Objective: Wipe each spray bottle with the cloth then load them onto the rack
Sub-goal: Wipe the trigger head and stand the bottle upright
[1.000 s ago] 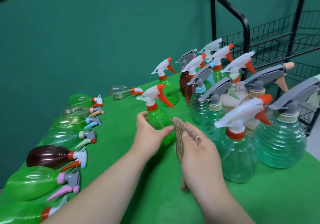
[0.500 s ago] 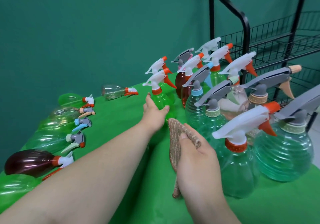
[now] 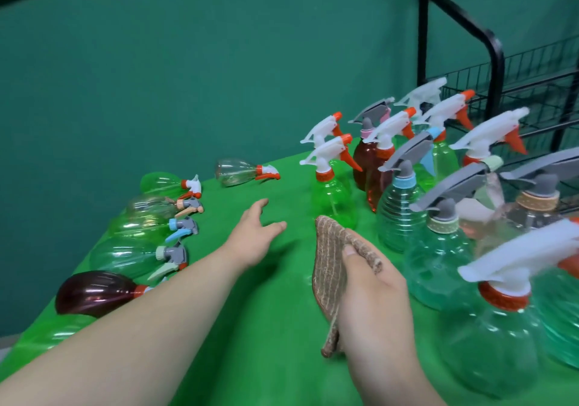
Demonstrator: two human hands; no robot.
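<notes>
At the green-covered table point(image 3: 250, 327), a person pauses between bottles. The left hand point(image 3: 255, 228) hovers empty in mid-frame, fingers spread and relaxed, just above the tablecloth and touching nothing. The right hand point(image 3: 376, 289), lower centre, pinches a brown woven cloth point(image 3: 330, 261) under the thumb, and the cloth's free end hangs down towards the table. The two hands are held apart.

A green spray bottle point(image 3: 332, 200) with a white-and-orange trigger stands upright just beyond the cloth, at the front of the standing cluster that fills the right of the frame. A row of bottles lies on its side along the left edge, from a brown bottle point(image 3: 94, 292) at lower left to a clear bottle point(image 3: 238, 172) at the far end. The black wire rack point(image 3: 423, 45) waits at upper right, and no bottle can be seen on it.

The next pick looks best taken round a bottle's body, not its trigger. That would keep the bottle steady while the cloth passes over every side, and keep its neighbours from being knocked.

A second earlier the left hand gripped that green bottle with the cloth against it. Half a second earlier the fingers were opening beside it. Now the bottle stands by itself, farther back, and the left hand has swung leftward.
</notes>
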